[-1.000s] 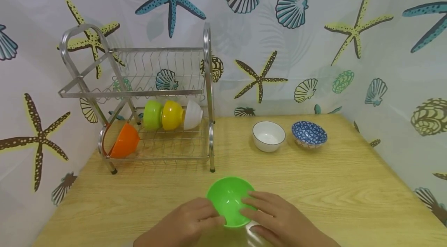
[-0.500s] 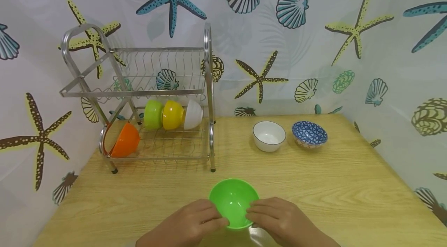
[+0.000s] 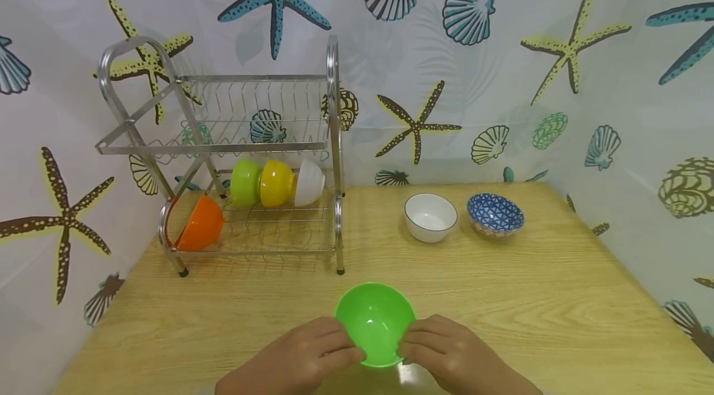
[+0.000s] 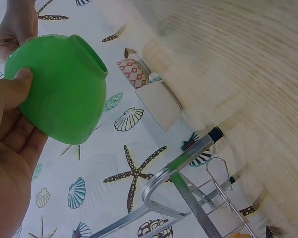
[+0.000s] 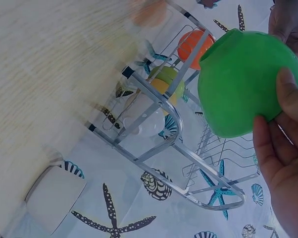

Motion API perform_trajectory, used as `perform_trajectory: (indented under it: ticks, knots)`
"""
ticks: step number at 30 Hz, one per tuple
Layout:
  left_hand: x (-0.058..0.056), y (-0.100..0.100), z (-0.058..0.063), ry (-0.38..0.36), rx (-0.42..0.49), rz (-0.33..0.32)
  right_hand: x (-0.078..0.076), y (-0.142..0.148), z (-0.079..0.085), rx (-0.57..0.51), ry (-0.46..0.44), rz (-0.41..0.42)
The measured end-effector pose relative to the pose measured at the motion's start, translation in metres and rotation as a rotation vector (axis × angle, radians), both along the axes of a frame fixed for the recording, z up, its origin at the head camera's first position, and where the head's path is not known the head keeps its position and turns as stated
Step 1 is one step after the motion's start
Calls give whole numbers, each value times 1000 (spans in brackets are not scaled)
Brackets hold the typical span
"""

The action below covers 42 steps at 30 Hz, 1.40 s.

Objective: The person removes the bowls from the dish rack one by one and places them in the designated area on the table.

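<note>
- the left hand reaches in from the near edge of the desk, its forearm slanting inward; it grips the green bowl at the side toward the desk's left edge, thumb laid on the outer wall and the other fingers curled partly out of sight behind it.
- the right hand mirrors it from the other side, gripping the bowl at the side toward the right edge, thumb on the outer wall as well.
- the green bowl sits between both hands, near the middle of the near edge, held clear of the wood.
- its mouth faces up, inside showing, and its foot points down toward the desk; being round, it has no long axis across, and the line from mouth to foot runs roughly upright, exact tilt hard to tell.
- toward the far left corner stands a metal rack, its lower shelf holding tipped bowls: orange, lime, yellow and white.
- along the far edge, right of the rack, a white bowl and a blue patterned bowl sit side by side, mouths up.
</note>
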<state>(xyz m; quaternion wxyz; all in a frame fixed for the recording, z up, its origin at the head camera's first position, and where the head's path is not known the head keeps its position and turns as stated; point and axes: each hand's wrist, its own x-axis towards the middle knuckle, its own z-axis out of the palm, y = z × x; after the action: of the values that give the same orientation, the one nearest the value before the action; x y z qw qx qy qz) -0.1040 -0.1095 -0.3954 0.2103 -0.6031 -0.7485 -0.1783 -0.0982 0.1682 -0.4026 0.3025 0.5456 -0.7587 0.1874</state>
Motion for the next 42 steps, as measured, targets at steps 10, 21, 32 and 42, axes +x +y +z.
perform_trajectory:
  ticks: [10, 21, 32, 42]
  knots:
    - [-1, -2, 2, -3, -26, 19, 1, 0, 1, 13, -50, -10]
    - [-3, -2, 1, 0, -25, 59, -2, 0, 1, 30, -52, -14]
    - [-5, -2, 0, 2, 6, 137, -8, 2, -2, -5, 11, -50]
    - [-14, -11, 3, 16, 19, 207, -18, 10, -8, -18, 5, -177]
